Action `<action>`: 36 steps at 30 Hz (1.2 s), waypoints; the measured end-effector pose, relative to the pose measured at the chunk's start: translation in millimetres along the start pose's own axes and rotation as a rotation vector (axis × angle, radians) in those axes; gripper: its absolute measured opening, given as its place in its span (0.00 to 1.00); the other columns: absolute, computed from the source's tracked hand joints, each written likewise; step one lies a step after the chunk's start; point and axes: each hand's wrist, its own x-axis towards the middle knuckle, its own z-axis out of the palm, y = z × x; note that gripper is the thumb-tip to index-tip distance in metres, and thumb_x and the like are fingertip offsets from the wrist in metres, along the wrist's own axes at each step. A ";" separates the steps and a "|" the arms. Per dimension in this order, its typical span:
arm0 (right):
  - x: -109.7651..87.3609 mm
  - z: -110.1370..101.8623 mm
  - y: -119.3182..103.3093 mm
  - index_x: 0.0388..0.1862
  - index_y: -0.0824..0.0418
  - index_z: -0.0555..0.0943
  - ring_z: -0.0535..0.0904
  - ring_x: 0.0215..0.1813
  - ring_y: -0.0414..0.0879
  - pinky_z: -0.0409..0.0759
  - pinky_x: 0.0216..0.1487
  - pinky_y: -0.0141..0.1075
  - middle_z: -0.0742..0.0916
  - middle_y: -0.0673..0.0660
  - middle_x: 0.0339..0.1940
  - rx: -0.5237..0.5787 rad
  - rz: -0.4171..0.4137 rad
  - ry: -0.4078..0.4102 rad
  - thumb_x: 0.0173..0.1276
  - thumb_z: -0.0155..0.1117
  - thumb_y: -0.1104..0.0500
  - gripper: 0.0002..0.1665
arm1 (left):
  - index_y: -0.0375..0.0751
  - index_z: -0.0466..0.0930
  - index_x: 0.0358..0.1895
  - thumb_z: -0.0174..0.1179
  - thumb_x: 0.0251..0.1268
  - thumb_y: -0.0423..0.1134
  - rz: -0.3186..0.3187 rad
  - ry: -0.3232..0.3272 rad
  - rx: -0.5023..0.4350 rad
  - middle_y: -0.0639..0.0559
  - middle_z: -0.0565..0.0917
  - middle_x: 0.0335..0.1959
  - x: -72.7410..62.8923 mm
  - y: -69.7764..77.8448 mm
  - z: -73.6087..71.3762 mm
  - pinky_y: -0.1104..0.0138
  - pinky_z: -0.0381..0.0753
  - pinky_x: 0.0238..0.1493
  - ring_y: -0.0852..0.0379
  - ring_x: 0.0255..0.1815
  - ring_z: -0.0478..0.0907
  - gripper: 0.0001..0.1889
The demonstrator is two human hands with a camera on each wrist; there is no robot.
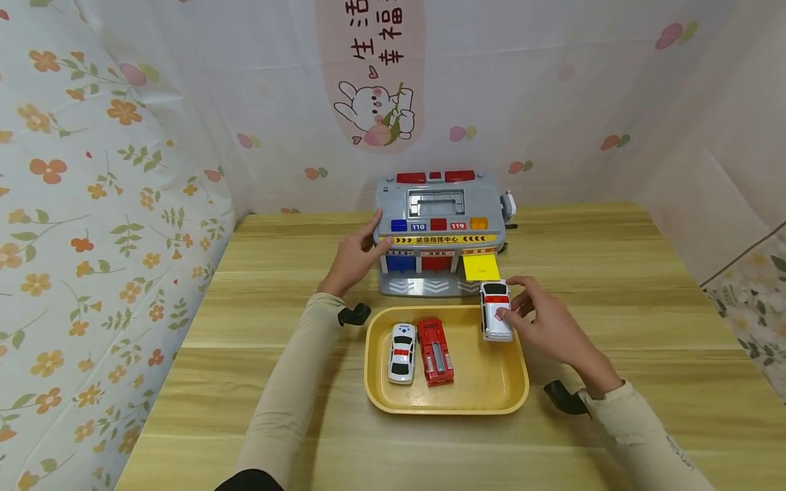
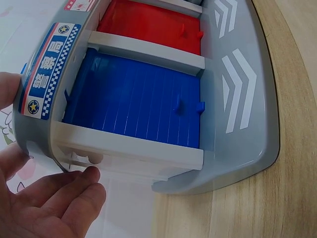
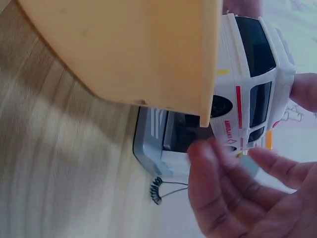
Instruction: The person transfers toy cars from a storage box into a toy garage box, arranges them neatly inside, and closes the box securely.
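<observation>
In the head view my right hand (image 1: 546,324) pinches a white toy ambulance (image 1: 496,320) with a red roof light bar, over the right back rim of a yellow tray (image 1: 446,412). The ambulance's dark windows and side lettering show in the right wrist view. Just beyond it, the raised yellow door (image 1: 481,267) belongs to a grey toy emergency station (image 1: 393,204). My left hand (image 1: 353,259) grips the station's left end, thumb at the front edge. The blue door (image 2: 138,99) and red door (image 2: 153,25) are down in the left wrist view.
A white toy police car (image 1: 402,354) and a red toy fire truck (image 1: 434,351) lie side by side in the tray's left half. Behind the wooden table (image 1: 276,259) hangs a printed cloth (image 1: 258,82). A coiled black cord (image 3: 156,191) hangs off the station's right side.
</observation>
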 end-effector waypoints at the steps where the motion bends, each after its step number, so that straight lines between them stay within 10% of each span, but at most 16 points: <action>1: 0.6 -0.2 0.8 0.72 0.66 0.63 0.83 0.44 0.54 0.83 0.40 0.40 0.87 0.67 0.47 0.015 0.023 -0.014 0.72 0.64 0.51 0.37 | 0.75 0.54 0.77 0.58 0.70 0.61 -0.003 -0.001 0.001 0.52 0.64 0.79 -0.1 0.3 0.1 0.55 0.73 0.73 0.51 0.75 0.70 0.35; 12: 16.7 -2.5 19.6 0.77 0.67 0.57 0.82 0.43 0.40 0.86 0.47 0.37 0.80 0.73 0.60 0.497 0.210 -0.168 0.79 0.53 0.48 0.38 | 0.76 0.54 0.76 0.58 0.70 0.61 -0.007 -0.001 -0.002 0.52 0.64 0.79 -1.3 3.3 0.8 0.55 0.74 0.73 0.50 0.74 0.72 0.35; 19: 34.2 -0.5 33.9 0.76 0.70 0.59 0.80 0.45 0.35 0.82 0.50 0.31 0.83 0.46 0.49 0.759 0.273 -0.267 0.80 0.48 0.46 0.37 | 0.78 0.54 0.75 0.58 0.69 0.61 -0.005 0.004 -0.004 0.51 0.64 0.78 -0.8 1.1 -0.3 0.56 0.75 0.71 0.50 0.73 0.72 0.34; 28: 38.7 -6.3 51.6 0.54 0.52 0.74 0.80 0.41 0.33 0.81 0.46 0.30 0.85 0.40 0.39 0.910 0.264 -0.287 0.82 0.43 0.50 0.13 | 0.78 0.55 0.75 0.58 0.68 0.63 -0.010 -0.008 -0.005 0.52 0.63 0.79 0.8 2.3 0.8 0.55 0.72 0.74 0.49 0.75 0.70 0.35; 36: 52.8 -10.0 58.4 0.49 0.47 0.76 0.80 0.40 0.36 0.78 0.44 0.30 0.87 0.40 0.36 0.924 0.302 -0.333 0.83 0.41 0.49 0.14 | 0.75 0.54 0.77 0.58 0.69 0.61 -0.011 -0.013 -0.022 0.52 0.63 0.79 -0.7 2.6 -1.0 0.55 0.72 0.74 0.49 0.75 0.70 0.35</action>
